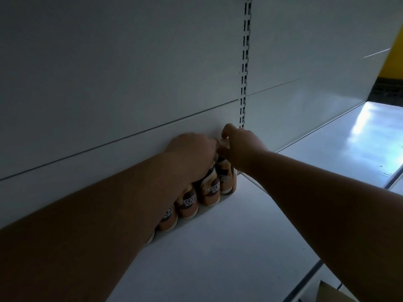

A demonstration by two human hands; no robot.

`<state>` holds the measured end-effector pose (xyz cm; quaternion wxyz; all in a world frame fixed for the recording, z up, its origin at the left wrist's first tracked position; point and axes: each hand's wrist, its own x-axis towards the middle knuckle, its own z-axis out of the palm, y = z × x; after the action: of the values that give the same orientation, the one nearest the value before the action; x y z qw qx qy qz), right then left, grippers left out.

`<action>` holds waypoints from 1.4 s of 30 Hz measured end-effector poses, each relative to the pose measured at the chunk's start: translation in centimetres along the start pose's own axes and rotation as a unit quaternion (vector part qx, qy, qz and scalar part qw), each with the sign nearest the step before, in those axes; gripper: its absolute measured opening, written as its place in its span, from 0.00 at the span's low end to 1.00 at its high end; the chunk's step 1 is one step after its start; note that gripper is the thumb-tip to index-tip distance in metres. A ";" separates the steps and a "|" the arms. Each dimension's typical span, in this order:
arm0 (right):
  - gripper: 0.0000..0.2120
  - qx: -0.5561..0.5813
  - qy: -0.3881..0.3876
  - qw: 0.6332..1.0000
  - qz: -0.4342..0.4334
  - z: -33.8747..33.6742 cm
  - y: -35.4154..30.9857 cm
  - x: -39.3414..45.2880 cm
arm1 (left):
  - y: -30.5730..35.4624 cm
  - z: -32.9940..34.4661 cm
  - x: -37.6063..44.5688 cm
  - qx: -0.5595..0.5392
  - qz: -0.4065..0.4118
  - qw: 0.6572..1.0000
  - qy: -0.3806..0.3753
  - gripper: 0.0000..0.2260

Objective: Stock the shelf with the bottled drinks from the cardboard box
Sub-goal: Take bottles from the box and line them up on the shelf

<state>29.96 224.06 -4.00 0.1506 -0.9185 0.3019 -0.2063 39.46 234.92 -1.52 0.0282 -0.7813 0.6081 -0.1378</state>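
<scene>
White shelf [218,247] at centre frame: both arms extended, right hand [242,144] pinching the end bottle [225,177] cap, left hand [192,149] curled over the neighbouring bottles [197,198].

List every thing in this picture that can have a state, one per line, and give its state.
Bottles: upright, in a row against the shelf's back panel.
End bottle: upright, at the row's right end, held at its top.
Left hand: over the bottle tops, grip hidden.
Right hand: closed on the end bottle's cap.
Shelf: mostly bare.
Cardboard box: corner only, contents hidden.
</scene>
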 end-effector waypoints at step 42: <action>0.14 0.000 -0.004 0.999 -0.045 0.3 1.1 0.6 | 1.0 -0.6 -0.7 0.030 -0.050 0.998 0.022 0.07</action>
<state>29.96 222.93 -4.51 0.1420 -0.9321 0.2596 -0.2091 38.25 235.40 -1.23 0.0315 -0.8060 0.5648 -0.1743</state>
